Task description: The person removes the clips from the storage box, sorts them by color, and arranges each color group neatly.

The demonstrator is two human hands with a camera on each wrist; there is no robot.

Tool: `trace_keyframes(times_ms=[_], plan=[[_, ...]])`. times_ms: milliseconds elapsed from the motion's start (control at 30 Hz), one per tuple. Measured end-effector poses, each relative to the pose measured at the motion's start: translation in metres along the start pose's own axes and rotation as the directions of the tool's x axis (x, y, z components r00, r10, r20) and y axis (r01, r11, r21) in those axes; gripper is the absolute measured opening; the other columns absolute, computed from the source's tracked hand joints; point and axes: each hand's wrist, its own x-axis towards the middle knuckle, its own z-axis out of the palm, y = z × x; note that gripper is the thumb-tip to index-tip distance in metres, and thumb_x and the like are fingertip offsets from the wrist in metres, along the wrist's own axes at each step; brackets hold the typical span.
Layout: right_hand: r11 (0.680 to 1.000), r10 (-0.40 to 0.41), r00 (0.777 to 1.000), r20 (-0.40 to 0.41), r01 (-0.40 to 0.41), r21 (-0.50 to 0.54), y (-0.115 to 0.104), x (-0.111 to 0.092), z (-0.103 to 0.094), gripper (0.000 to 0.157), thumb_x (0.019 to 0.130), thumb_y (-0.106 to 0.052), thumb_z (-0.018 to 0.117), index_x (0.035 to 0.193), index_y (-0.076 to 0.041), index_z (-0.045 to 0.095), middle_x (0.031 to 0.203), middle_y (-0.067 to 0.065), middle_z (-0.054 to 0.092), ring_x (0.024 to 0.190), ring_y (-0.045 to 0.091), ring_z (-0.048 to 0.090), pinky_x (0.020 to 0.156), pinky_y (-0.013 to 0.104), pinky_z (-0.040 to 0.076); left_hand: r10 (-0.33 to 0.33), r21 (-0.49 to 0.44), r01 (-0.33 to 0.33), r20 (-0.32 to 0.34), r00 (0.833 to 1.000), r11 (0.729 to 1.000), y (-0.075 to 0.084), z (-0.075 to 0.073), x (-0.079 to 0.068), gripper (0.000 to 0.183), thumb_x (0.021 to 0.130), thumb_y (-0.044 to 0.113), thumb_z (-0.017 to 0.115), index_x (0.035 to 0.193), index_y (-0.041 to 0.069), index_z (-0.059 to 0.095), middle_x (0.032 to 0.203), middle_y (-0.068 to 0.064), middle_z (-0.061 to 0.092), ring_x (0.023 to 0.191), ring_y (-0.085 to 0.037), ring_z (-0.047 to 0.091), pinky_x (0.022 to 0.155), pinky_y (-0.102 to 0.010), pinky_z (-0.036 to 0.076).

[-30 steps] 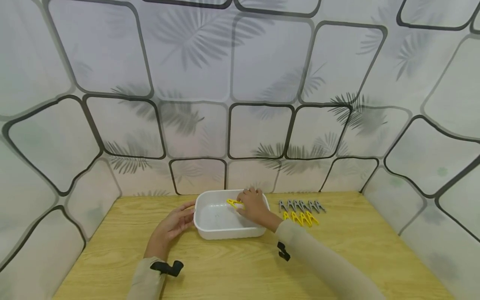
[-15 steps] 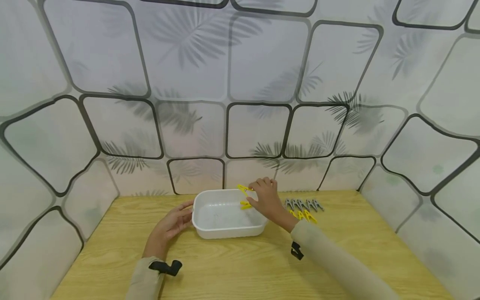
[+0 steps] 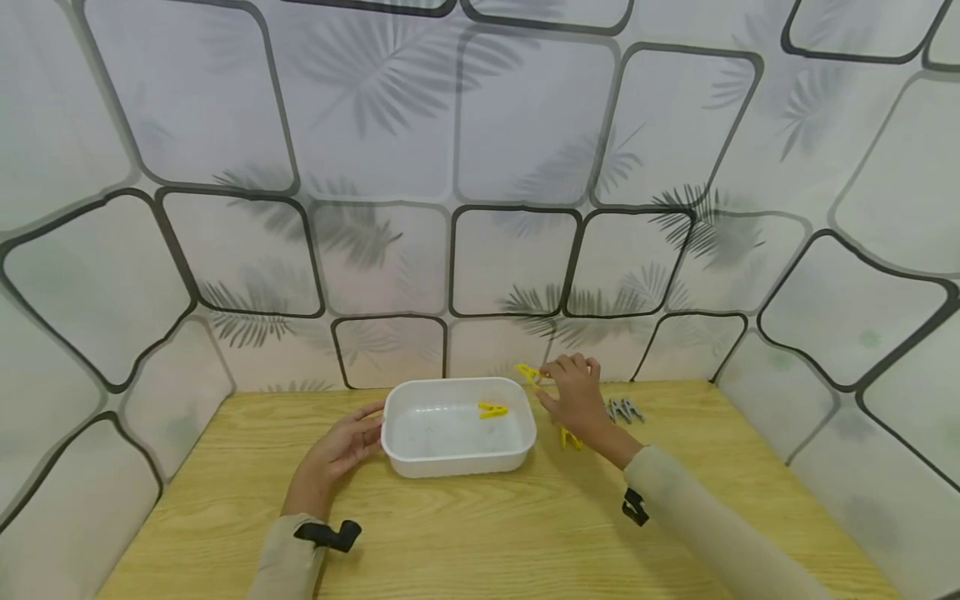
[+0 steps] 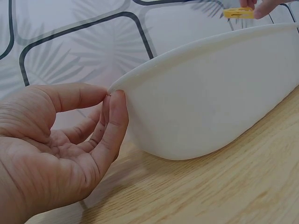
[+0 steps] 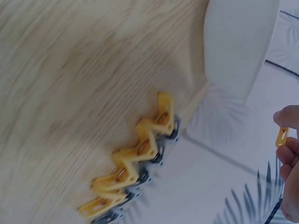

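A white plastic tub [image 3: 459, 468] stands on the wooden table with one yellow clothespin [image 3: 492, 410] lying inside. My left hand [image 3: 345, 450] is at the tub's left end; in the left wrist view, thumb and fingertips pinch at its rim. To the right of the tub, my right hand [image 3: 576, 396] is raised above the table and pinches another yellow clothespin [image 3: 529, 372] between thumb and fingers. Below it is a row of yellow clothespins [image 5: 124, 170], with grey clothespins [image 3: 624, 410] behind them, partly covered by the right hand in the head view.
The wooden table [image 3: 450, 533] meets a patterned cloth backdrop [image 3: 517, 250] close behind the tub, and cloth also rises at both sides. Black straps [image 3: 330, 535] circle the sleeve cuffs.
My right hand has moved right, out of the tub to above the clothespin rows, carrying a yellow clothespin. Another yellow clothespin now lies in the tub. My left hand has stayed at the rim.
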Motion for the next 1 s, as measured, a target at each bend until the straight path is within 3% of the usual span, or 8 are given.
trace_keyframes(times_ms=[300, 633, 1000], plan=[[0.997, 0.066, 0.997, 0.028, -0.065, -0.036, 0.037, -0.023, -0.022, 0.038, 0.071, -0.012, 0.093, 0.099, -0.004, 0.069, 0.093, 0.012, 0.064, 0.091, 0.034, 0.051, 0.086, 0.059, 0.033, -0.007, -0.008, 0.007, 0.000, 1.000, 1.000, 0.001, 0.000, 0.001, 0.032, 0.109, 0.004, 0.042, 0.140, 0.011, 0.048, 0.105, 0.002, 0.071, 0.093, -0.006, 0.069, 0.079, -0.020, 0.059], [0.978, 0.197, 0.978, 0.074, -0.191, -0.084, 0.080, -0.051, -0.050, 0.035, 0.074, -0.011, 0.091, 0.099, -0.002, 0.069, 0.093, 0.015, 0.064, 0.091, 0.036, 0.050, 0.088, 0.062, 0.032, -0.002, -0.009, 0.002, -0.001, 1.000, 1.000, 0.002, 0.001, 0.000, 0.029, 0.109, 0.004, 0.042, 0.135, 0.013, 0.052, 0.105, 0.002, 0.071, 0.094, -0.006, 0.068, 0.080, -0.021, 0.058], [0.976, 0.207, 0.974, 0.096, -0.198, -0.094, 0.106, -0.080, -0.061, 0.032, 0.073, -0.009, 0.091, 0.095, -0.001, 0.069, 0.088, 0.014, 0.064, 0.085, 0.034, 0.049, 0.085, 0.062, 0.031, 0.002, 0.021, -0.002, 0.005, 1.000, 1.000, 0.003, 0.003, -0.002, 0.028, 0.109, 0.004, 0.042, 0.134, 0.014, 0.050, 0.103, 0.004, 0.071, 0.093, -0.004, 0.068, 0.080, -0.020, 0.058]])
